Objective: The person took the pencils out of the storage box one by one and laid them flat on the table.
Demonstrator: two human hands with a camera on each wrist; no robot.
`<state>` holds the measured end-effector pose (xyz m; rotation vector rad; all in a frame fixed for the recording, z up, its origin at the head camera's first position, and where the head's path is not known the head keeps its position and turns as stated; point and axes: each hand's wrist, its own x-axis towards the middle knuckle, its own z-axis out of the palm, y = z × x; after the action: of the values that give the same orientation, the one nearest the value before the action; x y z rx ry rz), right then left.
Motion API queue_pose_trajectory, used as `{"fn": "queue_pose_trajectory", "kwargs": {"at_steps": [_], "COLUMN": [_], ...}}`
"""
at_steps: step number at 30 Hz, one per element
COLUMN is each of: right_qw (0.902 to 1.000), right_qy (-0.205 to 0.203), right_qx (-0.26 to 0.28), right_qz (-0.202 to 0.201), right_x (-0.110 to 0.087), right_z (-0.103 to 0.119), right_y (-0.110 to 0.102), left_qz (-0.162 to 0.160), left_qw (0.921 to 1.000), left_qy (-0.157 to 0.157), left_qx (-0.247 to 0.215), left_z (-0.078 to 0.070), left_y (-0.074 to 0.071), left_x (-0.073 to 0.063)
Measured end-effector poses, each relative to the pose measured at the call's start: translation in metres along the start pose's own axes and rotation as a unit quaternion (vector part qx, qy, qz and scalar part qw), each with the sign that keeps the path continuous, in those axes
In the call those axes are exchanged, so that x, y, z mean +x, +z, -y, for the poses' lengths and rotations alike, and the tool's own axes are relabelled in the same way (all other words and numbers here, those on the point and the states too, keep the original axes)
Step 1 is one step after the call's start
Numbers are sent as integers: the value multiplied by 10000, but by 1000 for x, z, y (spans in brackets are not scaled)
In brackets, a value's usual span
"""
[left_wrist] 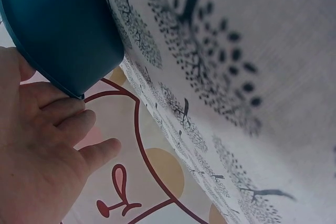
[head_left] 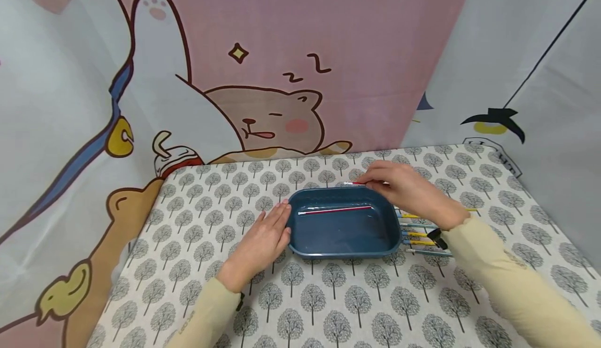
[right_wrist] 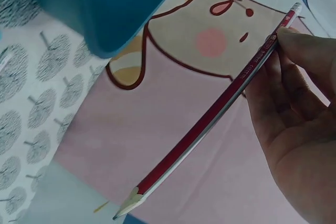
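Observation:
A dark blue rectangular bin (head_left: pixel 345 255) stands on the cloth, with one red-striped pencil (head_left: pixel 335 210) lying inside it. My left hand (head_left: pixel 263 238) rests against the bin's left end, its fingers fairly straight along the outer wall. Above the bin's far right corner, my right hand (head_left: pixel 399 186) pinches a red and white pencil (right_wrist: pixel 210 114) near its white eraser end, between thumb and fingers. In the right wrist view the sharpened tip points down to the left, clear of the bin.
To the right of the bin lie several yellow and blue-grey pencils (head_left: pixel 418 234), partly hidden below the right forearm. The table wears a white cloth (head_left: pixel 188 249) printed with trees. A cartoon curtain (head_left: pixel 375 50) hangs behind it.

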<state>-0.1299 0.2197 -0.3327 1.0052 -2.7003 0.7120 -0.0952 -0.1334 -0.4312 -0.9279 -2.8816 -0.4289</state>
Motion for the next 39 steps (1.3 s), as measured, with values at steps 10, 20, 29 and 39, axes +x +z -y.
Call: {"fn": "queue_pose_trajectory", "kwargs": {"at_steps": [10, 20, 29, 39], "right_qw": [9994, 9982, 9977, 9949], "right_qy": [36, 160, 477, 967], "right_qx": [-169, -341, -331, -261], "right_qz": [-301, -458, -350, 123], "right_x": [-16, -33, -44, -53], "right_z": [-18, -37, -54, -76], "right_y": [-2, -4, -1, 2], "left_qz": [-74, -8, -10, 14], "left_qw": [10000, 10000, 10000, 10000], "left_qy": [59, -9, 1, -13], "left_qx": [22, -15, 13, 1], "left_z": [2, 1, 2, 3], "left_y": [0, 0, 1, 2], "left_x": [-2, -2, -2, -1]}}
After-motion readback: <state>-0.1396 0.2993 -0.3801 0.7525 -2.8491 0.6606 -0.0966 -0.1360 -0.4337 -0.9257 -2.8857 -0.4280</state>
